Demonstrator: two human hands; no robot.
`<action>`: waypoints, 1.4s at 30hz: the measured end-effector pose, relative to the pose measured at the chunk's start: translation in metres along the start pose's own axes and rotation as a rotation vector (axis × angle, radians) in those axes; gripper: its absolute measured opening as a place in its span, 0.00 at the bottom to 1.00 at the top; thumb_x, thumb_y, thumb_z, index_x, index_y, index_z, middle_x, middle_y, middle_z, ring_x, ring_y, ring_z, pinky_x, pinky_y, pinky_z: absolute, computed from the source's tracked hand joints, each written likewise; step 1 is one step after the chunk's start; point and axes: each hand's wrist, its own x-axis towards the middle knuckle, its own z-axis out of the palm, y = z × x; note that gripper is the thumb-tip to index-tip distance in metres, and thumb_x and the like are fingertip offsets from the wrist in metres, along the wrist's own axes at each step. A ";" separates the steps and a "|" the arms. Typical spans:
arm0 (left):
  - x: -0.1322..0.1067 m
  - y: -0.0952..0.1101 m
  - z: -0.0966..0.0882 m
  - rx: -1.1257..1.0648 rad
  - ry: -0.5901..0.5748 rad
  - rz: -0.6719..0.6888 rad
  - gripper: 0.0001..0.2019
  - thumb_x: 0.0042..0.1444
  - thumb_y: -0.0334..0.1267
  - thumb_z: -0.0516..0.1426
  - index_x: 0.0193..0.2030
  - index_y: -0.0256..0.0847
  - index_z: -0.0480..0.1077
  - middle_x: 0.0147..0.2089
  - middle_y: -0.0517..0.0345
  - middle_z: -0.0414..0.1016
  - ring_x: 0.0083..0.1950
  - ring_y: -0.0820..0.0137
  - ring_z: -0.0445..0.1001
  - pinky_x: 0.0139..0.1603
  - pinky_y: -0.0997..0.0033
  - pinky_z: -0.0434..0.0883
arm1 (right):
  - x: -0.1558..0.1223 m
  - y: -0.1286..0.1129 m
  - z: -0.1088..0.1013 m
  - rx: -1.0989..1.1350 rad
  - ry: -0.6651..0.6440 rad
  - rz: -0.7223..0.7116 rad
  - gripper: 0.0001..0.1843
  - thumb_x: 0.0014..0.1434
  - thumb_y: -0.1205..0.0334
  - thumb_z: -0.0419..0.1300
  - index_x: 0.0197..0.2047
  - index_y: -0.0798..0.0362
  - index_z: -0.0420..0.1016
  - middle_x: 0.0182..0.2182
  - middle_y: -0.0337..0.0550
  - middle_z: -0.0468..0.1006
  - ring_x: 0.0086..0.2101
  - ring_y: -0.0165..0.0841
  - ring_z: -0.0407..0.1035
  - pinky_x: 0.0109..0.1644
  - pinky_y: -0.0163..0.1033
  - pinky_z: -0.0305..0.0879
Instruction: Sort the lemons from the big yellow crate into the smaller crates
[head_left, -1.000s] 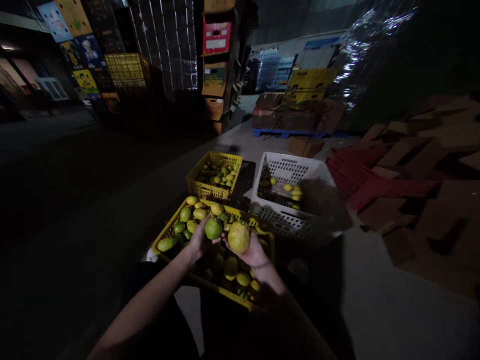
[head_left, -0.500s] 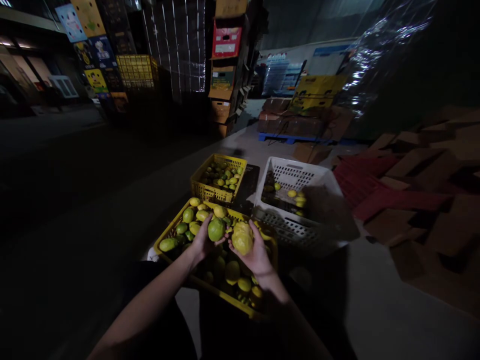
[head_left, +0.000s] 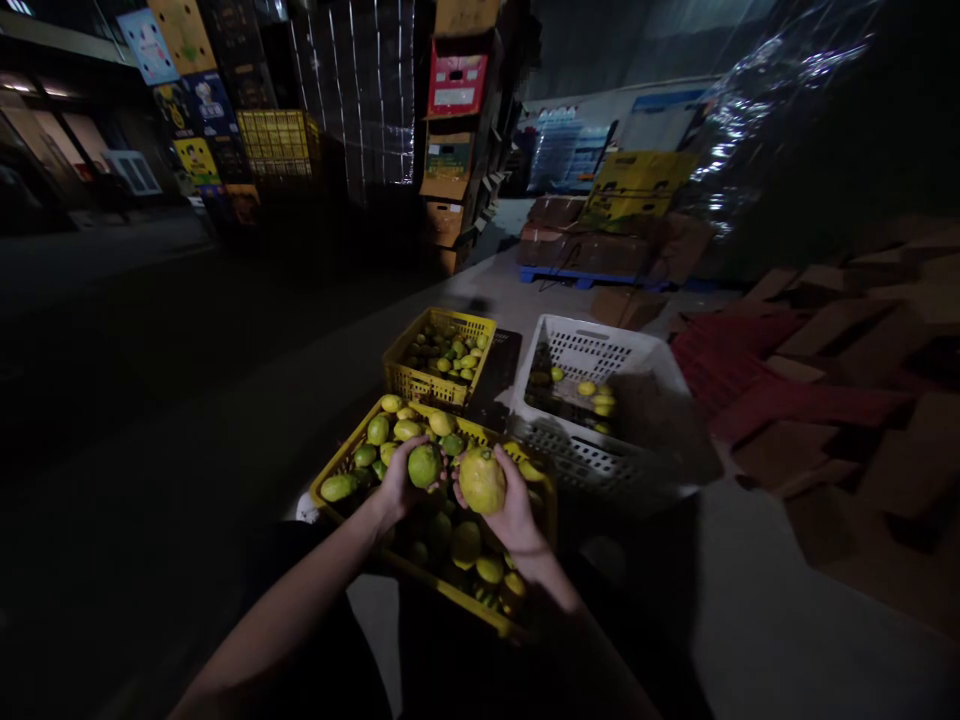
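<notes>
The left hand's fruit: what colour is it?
The fruit is yellowish green, best seen in the head view.

Here we are, up on the person's head, one camera looking forward and down at the left hand [head_left: 397, 487] and right hand [head_left: 517, 515], close above the near yellow crate [head_left: 450, 593], the wide view stretching back to stacked boxes [head_left: 456, 85].
</notes>
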 end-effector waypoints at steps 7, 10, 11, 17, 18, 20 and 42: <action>-0.002 0.001 -0.011 0.083 -0.091 0.010 0.16 0.57 0.43 0.51 0.24 0.36 0.69 0.23 0.51 0.71 0.20 0.71 0.68 0.19 0.74 0.61 | -0.004 0.002 0.003 -0.046 -0.016 0.013 0.20 0.43 0.40 0.71 0.28 0.48 0.75 0.20 0.41 0.78 0.28 0.42 0.77 0.25 0.42 0.73; -0.004 0.002 -0.014 0.019 -0.049 -0.011 0.17 0.59 0.46 0.51 0.27 0.36 0.69 0.24 0.51 0.71 0.20 0.71 0.68 0.18 0.74 0.60 | -0.001 0.007 0.000 -0.018 -0.003 0.037 0.19 0.46 0.42 0.70 0.29 0.50 0.75 0.19 0.40 0.77 0.26 0.40 0.77 0.23 0.40 0.70; -0.005 0.003 -0.014 -0.014 -0.027 -0.015 0.18 0.61 0.47 0.49 0.29 0.36 0.70 0.25 0.51 0.71 0.20 0.71 0.68 0.17 0.74 0.60 | 0.000 0.008 0.000 -0.003 -0.008 0.064 0.19 0.47 0.42 0.69 0.30 0.50 0.75 0.20 0.40 0.78 0.25 0.39 0.76 0.21 0.38 0.69; -0.010 0.009 -0.018 -0.180 0.206 -0.015 0.19 0.66 0.47 0.47 0.38 0.33 0.70 0.27 0.52 0.73 0.23 0.71 0.72 0.21 0.77 0.69 | 0.008 0.011 -0.006 0.047 0.008 0.157 0.17 0.52 0.47 0.66 0.37 0.51 0.76 0.27 0.46 0.82 0.21 0.37 0.74 0.16 0.35 0.62; -0.010 0.010 -0.019 -0.199 0.230 -0.011 0.17 0.66 0.46 0.48 0.39 0.33 0.69 0.28 0.52 0.74 0.24 0.71 0.74 0.23 0.76 0.72 | 0.009 0.012 -0.007 0.058 0.010 0.167 0.16 0.52 0.48 0.66 0.37 0.51 0.76 0.28 0.47 0.83 0.22 0.37 0.75 0.18 0.36 0.64; -0.010 0.011 -0.021 -0.236 0.242 -0.006 0.14 0.65 0.42 0.50 0.43 0.32 0.69 0.30 0.51 0.76 0.26 0.70 0.76 0.27 0.76 0.75 | 0.013 0.013 -0.010 0.080 0.005 0.180 0.16 0.51 0.51 0.67 0.39 0.51 0.76 0.29 0.48 0.83 0.24 0.37 0.76 0.21 0.36 0.69; -0.005 0.004 -0.021 -0.108 0.045 -0.062 0.21 0.66 0.50 0.48 0.47 0.32 0.69 0.28 0.54 0.73 0.17 0.72 0.69 0.16 0.75 0.68 | 0.017 0.019 -0.011 0.090 0.073 0.068 0.11 0.50 0.61 0.69 0.36 0.48 0.73 0.29 0.37 0.81 0.28 0.31 0.74 0.29 0.34 0.74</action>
